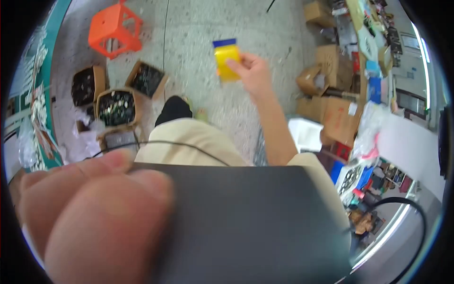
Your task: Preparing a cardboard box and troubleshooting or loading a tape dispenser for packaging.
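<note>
Very close and blurred, my left hand (97, 213) fills the lower left, its fingers closed at the corner of a dark grey flat panel (255, 222). The panel covers my lap and the lower middle of the view; its underside is hidden. My right hand (256, 75) reaches out over the floor with the arm nearly straight. Between its thumb and fingers is a small flat yellow packet (227, 61) with a dark blue strip along the top.
An orange plastic stool (106, 31) stands at the far left. Nearer are open cardboard boxes (117, 108) of small dark parts. Cardboard cartons (339, 120) and a white foam box (305, 134) line the right, beside a cluttered bench (371, 47). A thin black cable (189, 146) crosses my leg.
</note>
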### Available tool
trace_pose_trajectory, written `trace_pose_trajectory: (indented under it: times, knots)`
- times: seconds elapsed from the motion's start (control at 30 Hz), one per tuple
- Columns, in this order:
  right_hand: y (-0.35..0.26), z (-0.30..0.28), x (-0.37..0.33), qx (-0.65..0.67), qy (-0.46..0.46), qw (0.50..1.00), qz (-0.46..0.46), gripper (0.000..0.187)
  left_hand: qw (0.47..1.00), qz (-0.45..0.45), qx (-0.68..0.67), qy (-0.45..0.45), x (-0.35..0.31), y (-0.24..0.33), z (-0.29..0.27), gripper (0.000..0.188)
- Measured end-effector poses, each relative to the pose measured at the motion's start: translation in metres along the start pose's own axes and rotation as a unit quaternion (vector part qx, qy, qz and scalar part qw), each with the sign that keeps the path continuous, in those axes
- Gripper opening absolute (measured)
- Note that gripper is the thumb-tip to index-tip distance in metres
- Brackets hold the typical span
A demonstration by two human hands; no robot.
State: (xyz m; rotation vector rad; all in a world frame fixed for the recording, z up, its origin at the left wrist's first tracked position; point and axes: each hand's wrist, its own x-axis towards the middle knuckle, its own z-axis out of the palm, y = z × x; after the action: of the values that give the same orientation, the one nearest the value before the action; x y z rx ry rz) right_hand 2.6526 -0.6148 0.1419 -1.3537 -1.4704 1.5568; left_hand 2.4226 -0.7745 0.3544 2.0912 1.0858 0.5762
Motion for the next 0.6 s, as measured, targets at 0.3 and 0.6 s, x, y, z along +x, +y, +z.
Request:
trace_pose_trajectory:
  times: [0.3, 0.6]
  knots:
    - [-0.1, 0.101, 0.31, 0.159, -0.125, 0.979, 0.029, 0.02, 0.938, -0.132, -0.177, 0.268, 0.056, -0.251, -0.14, 0.118]
    - [-0.181, 0.315, 0.626, 0.295, -0.347, 0.89, 0.02, 0.024, 0.648, -0.245, -0.419, 0.588, 0.079, -0.415, -0.231, 0.122]
